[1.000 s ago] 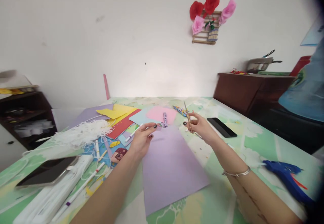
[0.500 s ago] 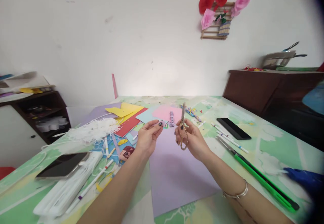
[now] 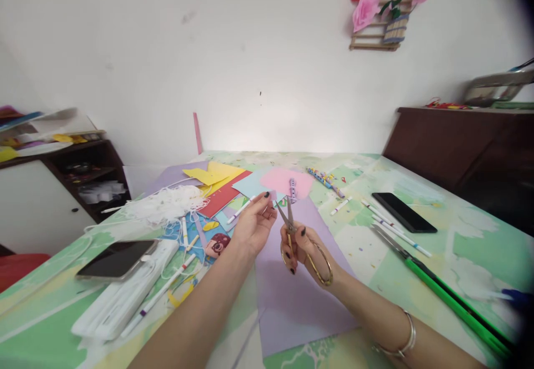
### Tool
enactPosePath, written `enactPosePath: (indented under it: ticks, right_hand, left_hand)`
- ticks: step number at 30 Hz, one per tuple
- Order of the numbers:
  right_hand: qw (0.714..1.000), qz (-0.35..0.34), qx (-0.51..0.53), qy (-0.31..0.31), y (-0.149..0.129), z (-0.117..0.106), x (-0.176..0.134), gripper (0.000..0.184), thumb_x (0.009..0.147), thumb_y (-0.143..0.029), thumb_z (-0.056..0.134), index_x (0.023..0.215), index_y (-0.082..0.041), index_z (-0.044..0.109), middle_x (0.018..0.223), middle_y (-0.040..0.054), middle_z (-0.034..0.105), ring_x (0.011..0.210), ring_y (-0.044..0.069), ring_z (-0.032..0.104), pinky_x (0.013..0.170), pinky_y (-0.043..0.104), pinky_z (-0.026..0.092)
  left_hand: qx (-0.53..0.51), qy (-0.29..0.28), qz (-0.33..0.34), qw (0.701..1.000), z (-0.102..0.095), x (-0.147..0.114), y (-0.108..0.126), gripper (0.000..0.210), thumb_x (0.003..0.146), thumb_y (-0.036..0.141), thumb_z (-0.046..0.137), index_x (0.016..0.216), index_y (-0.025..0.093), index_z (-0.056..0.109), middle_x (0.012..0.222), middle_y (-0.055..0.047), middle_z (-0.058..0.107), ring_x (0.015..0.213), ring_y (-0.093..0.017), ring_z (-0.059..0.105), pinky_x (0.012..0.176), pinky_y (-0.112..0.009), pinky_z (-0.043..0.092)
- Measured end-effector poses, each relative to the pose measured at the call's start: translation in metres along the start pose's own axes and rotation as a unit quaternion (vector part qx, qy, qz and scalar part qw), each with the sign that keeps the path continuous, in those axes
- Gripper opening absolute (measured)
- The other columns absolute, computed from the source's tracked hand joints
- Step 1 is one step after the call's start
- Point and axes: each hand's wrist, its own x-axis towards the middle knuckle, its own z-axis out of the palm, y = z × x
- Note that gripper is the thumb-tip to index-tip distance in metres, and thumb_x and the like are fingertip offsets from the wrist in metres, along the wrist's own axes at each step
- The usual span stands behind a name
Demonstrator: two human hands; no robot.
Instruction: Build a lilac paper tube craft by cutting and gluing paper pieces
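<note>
Between the thumb and fingers of my left hand (image 3: 255, 221) is a small piece of purple paper (image 3: 273, 195). My right hand (image 3: 311, 252) grips gold-handled scissors (image 3: 288, 219), whose blades are spread apart and point up toward that piece. Whether the blades touch the paper I cannot tell. Below both hands a large purple sheet (image 3: 300, 308) lies flat on the table. Just beyond the scissors, a decorated purple strip (image 3: 292, 188) rests on a pink paper (image 3: 277, 177).
To the left are tangled white string (image 3: 162, 210), a phone (image 3: 117, 259) on a white power strip (image 3: 120, 305), and coloured papers (image 3: 227, 193). On the right lie a black phone (image 3: 404, 212), several markers (image 3: 403, 235) and a green utility knife (image 3: 450, 296).
The scissors have opened and tipped toward the left hand, their handles now spread. The whole view has shifted slightly, and the left hand still pinches the small paper.
</note>
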Motion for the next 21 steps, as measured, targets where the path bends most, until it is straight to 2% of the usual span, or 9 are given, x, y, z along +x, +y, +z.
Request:
enactPosePath:
  ticks: [7,21]
  right_hand:
    - [1.0,0.001,0.009,-0.02,0.0003,0.0004,-0.0006,0.052,0.075,-0.068,0.049,0.074,-0.017,0.046,0.055,-0.0052,0.043,0.038,0.006,0.038,0.039,0.022,0.037]
    - [1.0,0.008,0.015,-0.008,-0.0011,0.0006,-0.0022,0.052,0.075,-0.069,0.049,0.075,-0.017,0.046,0.055,-0.0052,0.043,0.038,0.006,0.036,0.038,0.022,0.037]
  left_hand:
    - [0.009,0.021,0.003,1.0,-0.0007,-0.0004,-0.0026,0.01,0.075,0.001,0.059,0.077,0.011,0.061,0.066,-0.003,0.065,0.059,-0.009,0.059,0.063,-0.023,0.047]
    - [-0.006,0.034,0.002,0.999,-0.0012,0.001,-0.002,0.012,0.075,-0.001,0.057,0.075,0.011,0.06,0.066,-0.003,0.064,0.056,-0.007,0.057,0.059,-0.02,0.045]
